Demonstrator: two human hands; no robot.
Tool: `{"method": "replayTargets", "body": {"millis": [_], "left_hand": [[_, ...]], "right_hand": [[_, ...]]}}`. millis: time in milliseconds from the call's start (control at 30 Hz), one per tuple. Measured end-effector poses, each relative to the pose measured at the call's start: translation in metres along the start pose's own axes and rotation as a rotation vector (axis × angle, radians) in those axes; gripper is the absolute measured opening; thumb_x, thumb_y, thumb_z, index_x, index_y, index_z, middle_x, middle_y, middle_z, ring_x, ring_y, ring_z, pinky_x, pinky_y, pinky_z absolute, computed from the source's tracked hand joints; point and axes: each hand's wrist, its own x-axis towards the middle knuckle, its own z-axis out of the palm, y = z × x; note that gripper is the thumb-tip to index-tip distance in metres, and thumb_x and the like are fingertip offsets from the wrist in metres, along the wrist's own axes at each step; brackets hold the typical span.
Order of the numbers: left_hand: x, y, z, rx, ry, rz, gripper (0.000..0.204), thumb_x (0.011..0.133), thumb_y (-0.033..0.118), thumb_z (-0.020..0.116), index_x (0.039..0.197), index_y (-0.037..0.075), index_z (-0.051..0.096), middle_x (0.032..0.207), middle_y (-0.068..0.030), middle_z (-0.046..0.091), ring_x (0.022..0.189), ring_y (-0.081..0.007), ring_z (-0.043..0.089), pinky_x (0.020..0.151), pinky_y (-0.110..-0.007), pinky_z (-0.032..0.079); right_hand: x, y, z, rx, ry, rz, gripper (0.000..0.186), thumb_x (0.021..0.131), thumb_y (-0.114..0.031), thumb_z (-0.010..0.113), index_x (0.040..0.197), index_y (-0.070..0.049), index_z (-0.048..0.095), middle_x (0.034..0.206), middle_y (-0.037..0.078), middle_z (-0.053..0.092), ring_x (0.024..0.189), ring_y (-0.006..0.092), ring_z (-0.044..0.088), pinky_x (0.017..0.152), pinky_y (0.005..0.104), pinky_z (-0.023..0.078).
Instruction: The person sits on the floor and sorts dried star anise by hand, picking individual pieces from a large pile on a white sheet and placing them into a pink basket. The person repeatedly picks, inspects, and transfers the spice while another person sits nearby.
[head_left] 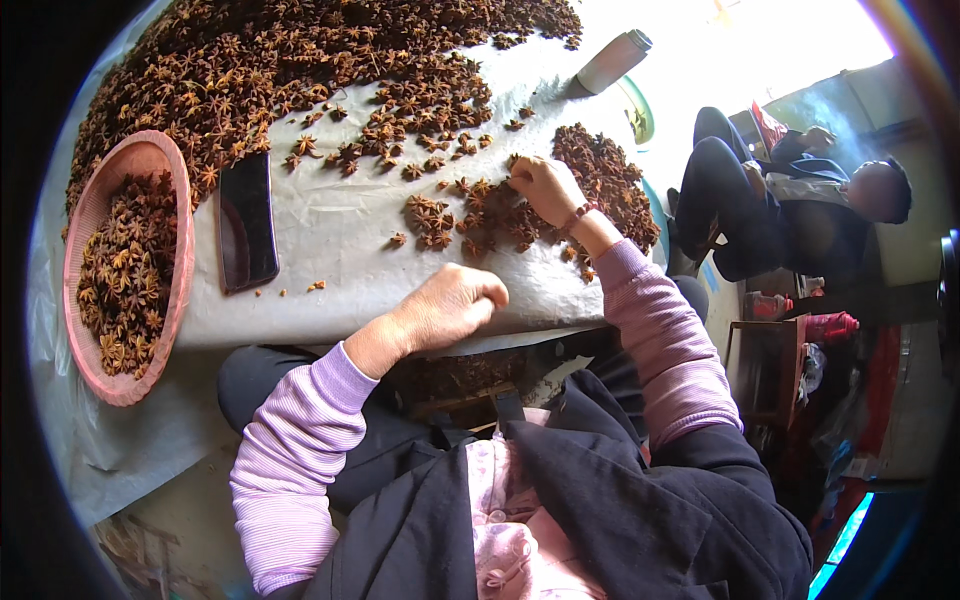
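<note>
Head view, one frame. The person is sitting at a table (330, 230) covered with a pale sheet, lilac striped sleeves coming in from the lower edge.

Right hand (545, 188): reaching forward onto a small heap of star anise (600, 180) on the right side of the table. The fingers are curling down into the pods and are touching them; they appear to be pinching one pod, though the fingertips are partly hidden, so this is uncertain. A bead bracelet (580, 213) is sitting on that wrist.

Left hand (450, 305): resting near the table's front edge, curled into a loose fist with thumb pressing against the fingers. I cannot tell whether anything is lying inside it.

A much larger spread of star anise (250, 60) is covering the far side of the table, well apart from the left hand. A pink oval basket (182, 240), partly filled with pods, is lying at the left edge. A dark phone (247, 222) is lying flat just beside the basket. A pale cylinder (612, 62) is standing at the far right corner.

Another person (790, 200) is sitting beyond the table to the right.
</note>
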Motion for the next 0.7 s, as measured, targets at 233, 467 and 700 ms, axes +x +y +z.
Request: {"method": "replayTargets", "body": {"millis": [233, 467, 700], "left_hand": [[0.012, -0.004, -0.011, 0.308, 0.593, 0.070, 0.019, 0.086, 0.008, 0.058, 0.102, 0.002, 0.065, 0.080, -0.0170, 0.068, 0.071, -0.0277, 0.068, 0.065, -0.036, 0.052], [0.017, -0.019, -0.025, 0.634, 0.629, 0.065, 0.014, 0.088, 0.016, 0.061, 0.096, 0.006, 0.066, 0.077, -0.0185, 0.066, 0.070, -0.0359, 0.065, 0.061, -0.043, 0.051], [0.004, -0.003, -0.027, 0.586, 0.491, 0.158, 0.013, 0.084, 0.013, 0.059, 0.082, 0.002, 0.066, 0.064, -0.0143, 0.062, 0.057, -0.0234, 0.062, 0.053, -0.036, 0.048]], "right_hand": [[-0.016, -0.018, 0.002, -0.026, 0.172, -0.320, 0.012, 0.092, -0.007, 0.053, 0.101, 0.001, 0.055, 0.089, 0.013, 0.062, 0.077, 0.0274, 0.063, 0.068, 0.0354, 0.051], [-0.039, -0.078, 0.000, 0.285, -0.088, -0.304, 0.003, 0.091, -0.004, 0.057, 0.090, -0.001, 0.056, 0.082, 0.008, 0.061, 0.074, 0.0163, 0.060, 0.066, 0.0293, 0.050], [-0.047, -0.090, 0.007, 0.141, 0.063, -0.521, 0.009, 0.084, -0.001, 0.060, 0.092, 0.003, 0.062, 0.095, 0.014, 0.059, 0.082, 0.0219, 0.061, 0.071, 0.0308, 0.051]]}}
